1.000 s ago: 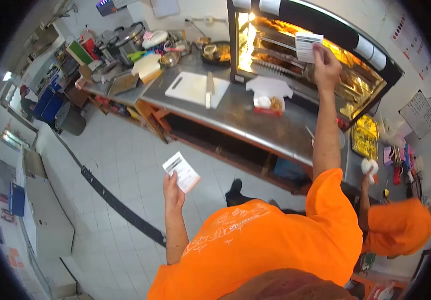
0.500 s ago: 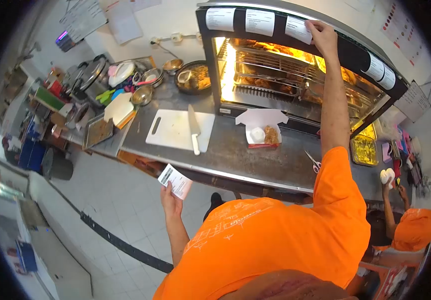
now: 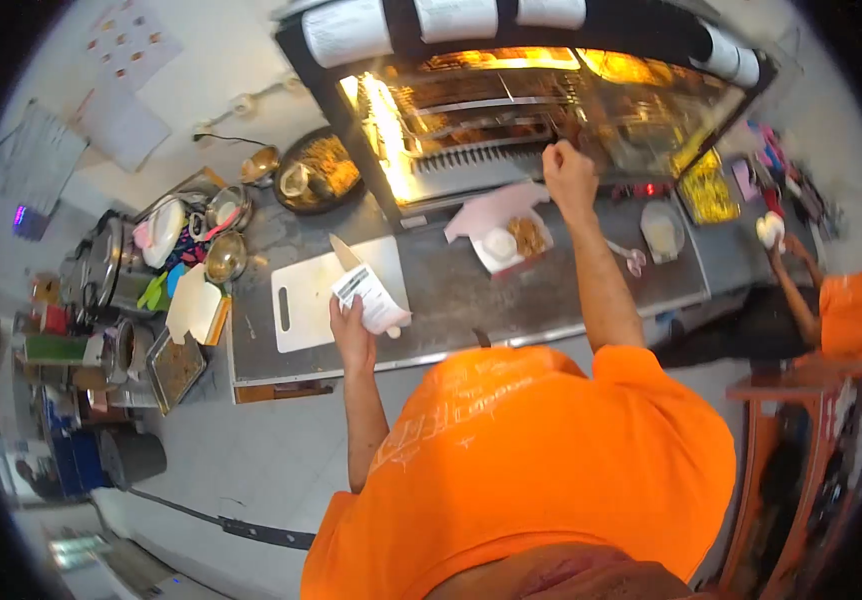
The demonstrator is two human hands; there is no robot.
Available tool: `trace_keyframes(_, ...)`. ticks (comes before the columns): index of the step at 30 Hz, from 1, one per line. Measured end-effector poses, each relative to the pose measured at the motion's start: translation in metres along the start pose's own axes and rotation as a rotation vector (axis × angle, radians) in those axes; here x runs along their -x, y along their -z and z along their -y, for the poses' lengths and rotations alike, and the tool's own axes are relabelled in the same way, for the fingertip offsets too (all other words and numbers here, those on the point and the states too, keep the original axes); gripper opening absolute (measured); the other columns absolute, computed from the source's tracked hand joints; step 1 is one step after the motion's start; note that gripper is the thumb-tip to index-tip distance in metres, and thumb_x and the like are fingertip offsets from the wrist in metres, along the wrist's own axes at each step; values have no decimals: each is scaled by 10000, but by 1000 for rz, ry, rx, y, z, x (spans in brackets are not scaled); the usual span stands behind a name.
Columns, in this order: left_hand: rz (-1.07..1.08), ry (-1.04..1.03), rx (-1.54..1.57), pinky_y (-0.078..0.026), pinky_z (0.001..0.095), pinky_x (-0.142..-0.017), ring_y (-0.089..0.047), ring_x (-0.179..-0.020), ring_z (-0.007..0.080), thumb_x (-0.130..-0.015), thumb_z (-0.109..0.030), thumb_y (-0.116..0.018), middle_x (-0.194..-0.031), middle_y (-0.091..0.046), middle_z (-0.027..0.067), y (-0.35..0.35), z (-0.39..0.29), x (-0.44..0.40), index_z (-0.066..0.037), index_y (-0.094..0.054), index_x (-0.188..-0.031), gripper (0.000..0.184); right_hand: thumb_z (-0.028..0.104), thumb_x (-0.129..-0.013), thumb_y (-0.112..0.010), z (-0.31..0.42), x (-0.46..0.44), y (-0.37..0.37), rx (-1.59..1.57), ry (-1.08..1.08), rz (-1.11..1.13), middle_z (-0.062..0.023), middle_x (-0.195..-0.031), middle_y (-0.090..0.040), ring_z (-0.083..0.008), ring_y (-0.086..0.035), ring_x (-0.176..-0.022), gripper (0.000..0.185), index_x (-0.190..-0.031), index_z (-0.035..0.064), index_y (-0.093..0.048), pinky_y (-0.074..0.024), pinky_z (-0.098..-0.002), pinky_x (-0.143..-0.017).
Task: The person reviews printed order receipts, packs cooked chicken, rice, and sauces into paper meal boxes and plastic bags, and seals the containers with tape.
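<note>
- My left hand (image 3: 354, 335) pinches a printed slip (image 3: 376, 303) by its lower end.
- My right hand (image 3: 571, 182) is loosely curled before the lit cabinet (image 3: 336, 112); I can't tell whether it grips anything.
- From where I look, my slip overlaps the knife (image 3: 344, 252) and white cutting board (image 3: 285, 322).
- Near my right wrist, an open food box (image 3: 496, 212) sits on the counter (image 3: 451, 318).

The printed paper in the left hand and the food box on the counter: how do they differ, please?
The printed paper is held up in the left hand; the food box sits on the counter. The printed paper is thin and bears dark print, while the food box is an open container with food inside. Both look mostly pale.
</note>
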State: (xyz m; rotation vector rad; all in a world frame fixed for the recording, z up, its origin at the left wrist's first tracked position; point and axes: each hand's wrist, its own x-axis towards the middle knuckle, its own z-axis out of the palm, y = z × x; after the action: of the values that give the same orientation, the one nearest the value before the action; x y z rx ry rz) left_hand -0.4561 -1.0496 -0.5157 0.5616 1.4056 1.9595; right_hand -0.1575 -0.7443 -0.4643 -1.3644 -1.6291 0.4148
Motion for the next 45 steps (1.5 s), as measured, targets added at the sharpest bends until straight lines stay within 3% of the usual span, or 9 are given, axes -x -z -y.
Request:
trace_keyframes(5,-12,-35,-247,-463,357,-968,-556,-1133,238,-916,3,-588,-1272,-568,162,5,34,-16,-40,-455,-1361,467,369,-904,-566,-195,78,-126,208,-285,585,-254,-1121,-650,-425,-609,-1080,408,-1055,7,-679,-477,-495,-909)
trace_keyframes(7,141,10,-402,-452,350,-972,-566,-1118,225,-910,-18,-602,-1232,-600,159,38,87,-45,-18,-552,-1273,367,252,-895,-547,-237,106,-166,126,-293,382,-264,-1121,-642,-435,-603,-1077,322,-1061,9,-677,-468,-503,-934)
trace_keyframes(9,230,118,-550,-434,359,-987,-582,-1104,220,-883,-47,-620,-1153,-650,142,32,102,-54,26,-664,-1131,262,158,-871,-538,-210,118,-144,84,-498,317,-267,-1070,-650,-448,-616,-1024,273,-1049,5,-678,-478,-507,-920)
trace_keyframes(15,671,199,-738,-385,336,-1043,-529,-1212,268,-839,-34,-619,-1303,-578,183,15,151,-69,26,-552,-1312,482,152,-849,-592,-201,173,-94,229,-323,109,-265,-986,-671,-454,-642,-901,269,-1048,-8,-677,-511,-495,-821)
trace_keyframes(23,907,20,-793,-423,381,-1027,-537,-1226,323,-808,-21,-673,-1317,-560,206,-101,241,-51,-8,-489,-1370,592,86,-893,-543,-205,169,27,-148,-555,347,-177,-813,-713,-213,-690,-642,279,-1118,-41,-649,-550,-347,-668)
trace_keyframes(31,709,-258,-1359,-419,467,-996,-470,-1227,400,-834,-283,-693,-1418,-414,171,-177,227,-4,-99,-562,-1298,517,162,-928,-553,-278,147,26,-99,-332,259,-140,-890,-718,-215,-693,-812,265,-1076,-25,-669,-539,-363,-730)
trace_keyframes(35,679,-378,-1512,-363,503,-992,-413,-1231,388,-821,-351,-701,-1407,-412,132,-169,228,-1,-133,-611,-1242,483,232,-938,-610,-203,48,71,-157,-304,-211,-111,-893,-707,-183,-661,-826,241,-973,8,-693,-506,-331,-757)
trace_keyframes(40,434,-310,-1329,-302,524,-1032,-391,-1256,361,-806,-313,-699,-1372,-447,142,-154,212,18,-158,-599,-1249,481,204,-876,-685,-137,-63,53,-472,-27,100,-117,-956,-696,-212,-659,-907,248,-1052,29,-670,-504,-325,-761)
trace_keyframes(45,16,-379,-1279,-334,495,-1037,-436,-1230,384,-804,-225,-705,-1326,-480,177,-61,191,37,-111,-587,-1246,472,165,-824,-725,-49,-73,-1,-480,123,16,-137,-1098,-642,-236,-630,-1005,371,-1150,26,-617,-509,-318,-774)
